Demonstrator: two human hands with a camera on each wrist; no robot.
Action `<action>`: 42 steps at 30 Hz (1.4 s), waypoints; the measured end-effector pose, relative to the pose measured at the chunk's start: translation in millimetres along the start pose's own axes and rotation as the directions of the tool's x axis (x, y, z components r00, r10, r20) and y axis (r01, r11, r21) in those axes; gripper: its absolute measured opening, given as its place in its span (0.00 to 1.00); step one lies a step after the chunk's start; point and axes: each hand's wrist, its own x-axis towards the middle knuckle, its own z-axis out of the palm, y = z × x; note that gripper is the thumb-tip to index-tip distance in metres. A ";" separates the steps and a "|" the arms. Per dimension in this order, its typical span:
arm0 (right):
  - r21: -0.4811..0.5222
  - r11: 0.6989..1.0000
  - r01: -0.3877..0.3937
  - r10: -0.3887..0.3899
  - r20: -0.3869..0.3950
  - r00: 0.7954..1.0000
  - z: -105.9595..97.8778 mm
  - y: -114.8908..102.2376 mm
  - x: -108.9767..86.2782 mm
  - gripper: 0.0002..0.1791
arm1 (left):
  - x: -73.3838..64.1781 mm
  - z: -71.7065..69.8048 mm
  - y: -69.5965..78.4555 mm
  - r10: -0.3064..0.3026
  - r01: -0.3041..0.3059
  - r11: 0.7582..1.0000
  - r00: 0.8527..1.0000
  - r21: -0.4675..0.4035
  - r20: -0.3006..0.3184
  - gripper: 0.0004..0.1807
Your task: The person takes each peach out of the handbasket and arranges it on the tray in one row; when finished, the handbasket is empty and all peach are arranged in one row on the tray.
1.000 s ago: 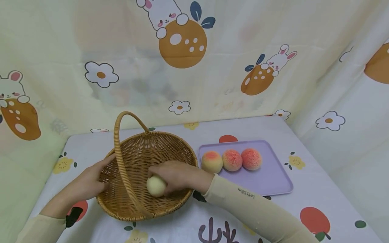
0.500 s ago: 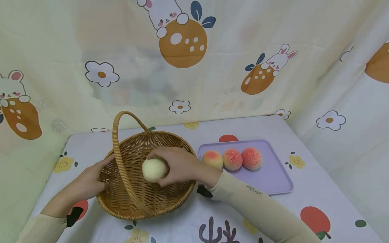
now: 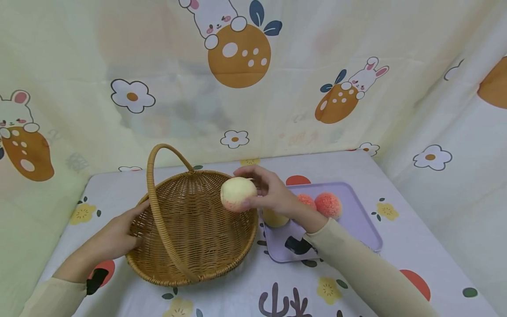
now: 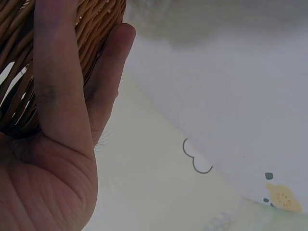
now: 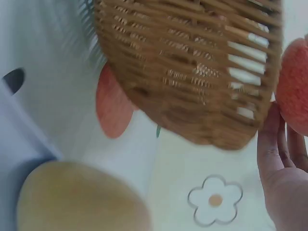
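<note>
My right hand (image 3: pixel 267 187) holds a pale yellow peach (image 3: pixel 237 193) with a pink blush between thumb and fingers, just above the right rim of the wicker basket (image 3: pixel 198 229). In the right wrist view, this peach (image 5: pixel 294 86) shows its red side at the right edge. My left hand (image 3: pixel 115 235) grips the basket's left rim, and its fingers (image 4: pixel 60 82) lie along the weave in the left wrist view. On the lilac tray (image 3: pixel 358 229) sit a yellowish peach (image 3: pixel 274 219), a pink peach (image 3: pixel 306 200) and a redder one (image 3: pixel 328 205), partly covered by my right arm.
The basket's tall arched handle (image 3: pixel 158 211) rises on its left side, near my left hand. A printed cloth (image 3: pixel 237 299) covers the table. Behind it hangs a curtain (image 3: pixel 178 127) with rabbits and flowers.
My right hand has lifted the peach up out of the basket and carried it right, to the rim beside the tray. The left hand and the basket stay nearly still.
</note>
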 end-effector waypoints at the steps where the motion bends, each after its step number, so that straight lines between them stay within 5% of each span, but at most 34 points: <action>1: 0.023 1.000 -0.016 0.017 -0.019 1.000 -3.8 -0.7 -3.5 0.34 | -0.1 0.1 -0.1 0.002 -0.002 1.000 1.000 -0.001 0.000 0.54; 7: 0.140 0.989 -0.038 0.053 -0.105 0.993 -29.0 1.1 -25.5 0.33 | -0.1 0.3 -2.4 -0.010 0.010 1.000 1.000 -0.006 0.005 0.54; 19: 0.180 0.982 -0.050 0.094 -0.244 0.965 -97.5 6.4 -80.6 0.32 | 0.5 0.5 -3.7 -0.004 0.004 1.000 1.000 -0.021 0.004 0.53; 24: 0.124 0.991 -0.056 0.089 -0.279 0.956 -125.4 3.5 -103.8 0.32 | 0.2 0.8 -4.1 -0.001 0.001 1.000 1.000 -0.018 0.003 0.53; 29: -0.074 0.990 -0.123 0.091 -0.334 0.938 -153.6 -2.2 -123.6 0.35 | -0.2 0.8 -3.6 -0.006 0.006 1.000 1.000 -0.018 0.002 0.53; 32: -0.262 0.945 -0.197 0.105 -0.325 0.940 -172.2 -5.6 -136.6 0.36 | -0.1 1.2 -3.7 -0.009 0.009 1.000 1.000 -0.019 0.004 0.53; 36: -0.500 0.833 -0.237 0.118 -0.258 0.959 -194.6 -4.8 -152.3 0.37 | 0.0 1.4 -3.2 -0.010 0.010 1.000 1.000 -0.019 0.003 0.53; 38: -0.565 0.787 -0.248 0.142 -0.225 0.964 -202.0 -1.5 -158.7 0.37 | 0.0 1.1 -2.6 -0.012 0.012 1.000 1.000 -0.019 0.002 0.54; 42: -0.589 0.754 -0.289 0.212 -0.199 0.957 -208.9 9.3 -168.4 0.36 | 0.6 0.6 -1.7 -0.016 0.016 1.000 1.000 -0.022 0.003 0.55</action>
